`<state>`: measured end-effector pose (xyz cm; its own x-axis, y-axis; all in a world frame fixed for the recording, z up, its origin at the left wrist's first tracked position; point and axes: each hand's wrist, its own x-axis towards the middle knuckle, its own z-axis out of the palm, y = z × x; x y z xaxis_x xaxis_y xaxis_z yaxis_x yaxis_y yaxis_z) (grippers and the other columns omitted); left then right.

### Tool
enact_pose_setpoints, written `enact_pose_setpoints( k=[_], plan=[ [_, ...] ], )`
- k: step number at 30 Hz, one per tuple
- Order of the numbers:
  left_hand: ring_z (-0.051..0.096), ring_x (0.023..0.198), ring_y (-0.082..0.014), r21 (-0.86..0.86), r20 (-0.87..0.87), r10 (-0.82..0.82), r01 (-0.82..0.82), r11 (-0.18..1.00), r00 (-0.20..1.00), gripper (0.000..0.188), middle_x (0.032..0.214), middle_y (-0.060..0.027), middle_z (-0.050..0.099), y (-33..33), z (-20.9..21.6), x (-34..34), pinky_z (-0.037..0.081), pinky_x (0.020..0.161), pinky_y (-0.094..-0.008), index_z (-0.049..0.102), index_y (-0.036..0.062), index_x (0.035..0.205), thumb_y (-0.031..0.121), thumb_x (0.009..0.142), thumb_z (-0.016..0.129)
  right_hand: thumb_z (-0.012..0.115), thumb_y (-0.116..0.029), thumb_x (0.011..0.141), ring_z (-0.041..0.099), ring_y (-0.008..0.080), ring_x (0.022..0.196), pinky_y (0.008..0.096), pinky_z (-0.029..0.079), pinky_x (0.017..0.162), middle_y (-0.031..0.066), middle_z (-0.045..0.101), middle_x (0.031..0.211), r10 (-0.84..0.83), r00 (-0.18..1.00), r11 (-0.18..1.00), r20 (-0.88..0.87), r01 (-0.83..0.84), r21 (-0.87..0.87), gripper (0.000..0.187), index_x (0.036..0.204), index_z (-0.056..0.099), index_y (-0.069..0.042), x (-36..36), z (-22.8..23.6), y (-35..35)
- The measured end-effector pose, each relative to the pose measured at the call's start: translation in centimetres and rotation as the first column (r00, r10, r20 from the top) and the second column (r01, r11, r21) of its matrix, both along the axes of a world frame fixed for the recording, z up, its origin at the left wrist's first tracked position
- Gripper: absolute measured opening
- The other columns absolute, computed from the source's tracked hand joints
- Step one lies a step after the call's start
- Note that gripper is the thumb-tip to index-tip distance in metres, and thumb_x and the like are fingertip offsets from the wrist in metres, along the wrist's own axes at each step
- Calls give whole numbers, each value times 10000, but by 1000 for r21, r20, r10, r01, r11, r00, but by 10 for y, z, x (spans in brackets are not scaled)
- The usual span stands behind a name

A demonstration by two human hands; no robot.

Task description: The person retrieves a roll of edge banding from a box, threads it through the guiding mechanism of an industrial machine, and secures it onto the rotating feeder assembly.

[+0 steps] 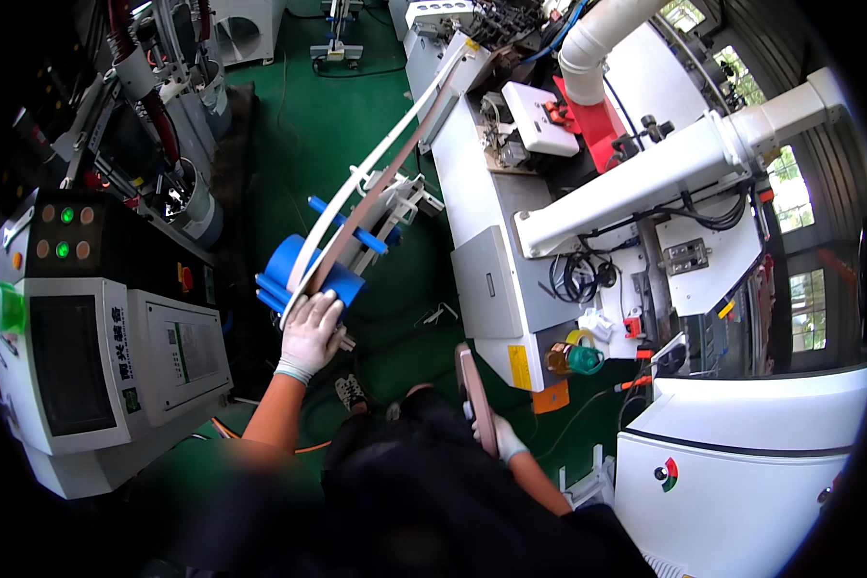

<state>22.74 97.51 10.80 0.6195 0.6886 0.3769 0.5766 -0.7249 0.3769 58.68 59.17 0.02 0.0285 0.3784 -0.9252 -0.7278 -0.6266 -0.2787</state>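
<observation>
The long edge-band strip (376, 183) runs lengthwise from the blue roller (303, 270) up-right toward the white machine (491, 231), left hand (310, 335) fingers pressed flat on it, right hand (499, 435) fingers gripping its near end.

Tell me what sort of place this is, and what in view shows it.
Most likely a factory or workshop floor. A large white machine with a duct pipe stands on a green floor, a control cabinet with lit buttons sits opposite, and the gloved left hand rests on a band at a blue roller stand.
</observation>
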Motion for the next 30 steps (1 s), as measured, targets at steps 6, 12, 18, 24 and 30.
enact_pose_setpoints(
  k=[6, 12, 18, 24, 30],
  plan=[
    [441, 1294, -425, -10, 9, 287, -287, 958, 958, 469, 1317, -178, 525, 15, -12, -12, 357, 1075, -508, 560, 25, 1222, 112, 777, 683, 348, -506, 1034, 638, 237, 1024, 361, 473, 944, 156, 678, 1139, 594, 548, 771, 588, -596, -224, 641, 1300, 572, 33, 30, -23, 88],
    [396, 1297, -476, 47, -72, 396, -394, 918, 915, 484, 1224, -216, 504, 49, -2, 2, 338, 1080, -540, 483, -7, 1171, 147, 779, 720, 302, -582, 995, 492, 384, 1298, 423, 381, 1080, 261, 550, 1338, 895, 84, 262, 439, -894, -363, 712, 1285, 601, -5, 50, -9, 197],
    [280, 1379, -515, -6, -249, 456, -472, 881, 854, 720, 1368, -255, 406, 49, -6, -9, 268, 1142, -558, 374, -40, 1335, 181, 758, 742, 324, -565, 987, 518, 395, 1271, 439, 393, 1071, 247, 573, 1322, 872, -238, -25, 428, -894, -448, 715, 1249, 616, 33, 100, -19, 260],
    [308, 1376, -483, -31, -267, 551, -578, 815, 791, 621, 1345, -248, 452, 67, -2, 10, 273, 1143, -531, 423, -47, 1299, 179, 796, 709, 340, -519, 995, 536, 421, 1219, 463, 385, 1066, 265, 588, 1279, 790, -115, 192, 602, -886, -421, 653, 1166, 654, 26, 109, -15, 284],
    [499, 1121, -410, -91, -53, 416, -419, 903, 908, 396, 1193, -218, 551, 71, 25, 95, 368, 1020, -505, 539, -18, 1194, 82, 826, 644, 334, -496, 1002, 582, 418, 1130, 449, 446, 959, 268, 645, 1140, 759, 395, 550, 518, -814, -185, 611, 1170, 628, 13, 96, 41, 318]
  ],
)
